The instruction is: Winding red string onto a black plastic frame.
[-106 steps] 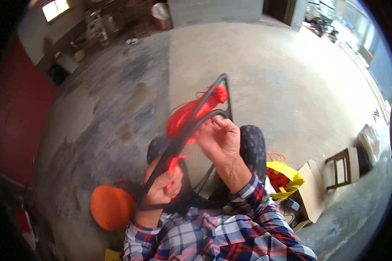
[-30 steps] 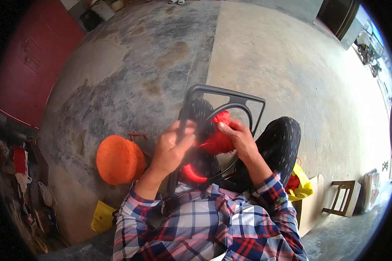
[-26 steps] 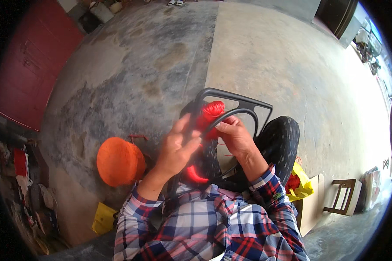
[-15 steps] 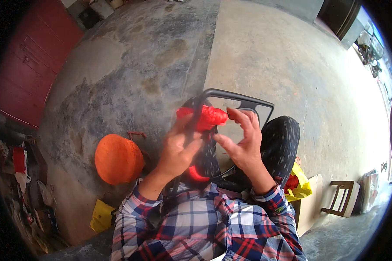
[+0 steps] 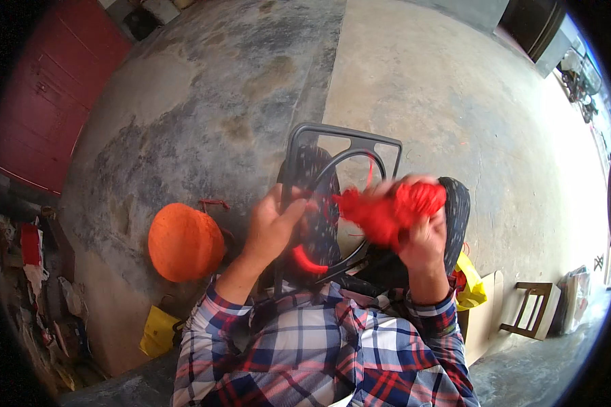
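Across my lap lies a black frame (image 5: 346, 129) with a round ring (image 5: 322, 175) inside it. A red band (image 5: 308, 262) wraps the ring's lower left part. My left hand (image 5: 273, 227) closes around the frame's left side bar, its fingertips partly hidden and blurred. In my right hand (image 5: 429, 245) is a bundle of red cord (image 5: 414, 203), held over the right side of the frame. The bundle is smeared by motion. A thin red strand (image 5: 370, 175) shows at the ring's upper right.
An orange round-topped thing (image 5: 185, 243) stands on the floor left of my legs, with a yellow bag (image 5: 158, 334) nearer me. To my right are another yellow bag (image 5: 471, 285), cardboard (image 5: 485, 319) and a small wooden stool (image 5: 533, 311). Scraps (image 5: 47, 292) are piled far left.
The red bundle has gone from beside my left hand, across the ring, into my right hand. My right hand has moved right and closed. The frame has shifted left and up.
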The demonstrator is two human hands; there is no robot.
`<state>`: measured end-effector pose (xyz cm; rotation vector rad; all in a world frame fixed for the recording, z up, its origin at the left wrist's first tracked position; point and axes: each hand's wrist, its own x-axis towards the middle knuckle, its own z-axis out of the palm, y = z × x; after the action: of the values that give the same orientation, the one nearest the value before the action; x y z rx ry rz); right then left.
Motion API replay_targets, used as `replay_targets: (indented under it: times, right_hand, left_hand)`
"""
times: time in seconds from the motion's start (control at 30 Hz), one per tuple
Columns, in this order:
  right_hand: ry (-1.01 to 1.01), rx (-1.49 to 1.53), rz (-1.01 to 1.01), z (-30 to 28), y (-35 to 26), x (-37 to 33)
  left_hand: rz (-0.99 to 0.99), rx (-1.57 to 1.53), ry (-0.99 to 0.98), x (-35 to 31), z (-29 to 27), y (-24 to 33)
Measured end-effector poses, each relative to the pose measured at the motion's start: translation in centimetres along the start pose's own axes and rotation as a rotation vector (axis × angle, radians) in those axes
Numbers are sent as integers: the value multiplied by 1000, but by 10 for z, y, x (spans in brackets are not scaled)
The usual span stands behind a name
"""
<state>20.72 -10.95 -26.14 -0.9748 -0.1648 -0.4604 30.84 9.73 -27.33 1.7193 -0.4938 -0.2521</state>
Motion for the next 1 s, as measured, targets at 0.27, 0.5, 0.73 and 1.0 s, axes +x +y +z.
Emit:
replay_targets:
  times: [0.27, 0.5, 0.73, 1.0]
  right_hand:
    - [128, 56, 322, -18, 27, -44]
    - [518, 12, 325, -61, 19, -3]
    - [79, 89, 592, -25, 60, 27]
    - [101, 232, 548, -22, 44, 7]
  left_hand:
    - [-322, -388, -169, 1, -10, -16]
    - [-352, -326, -67, 2, -12, -11]
    - [-29, 108, -196, -3, 6, 22]
    - [187, 178, -112, 1, 6, 10]
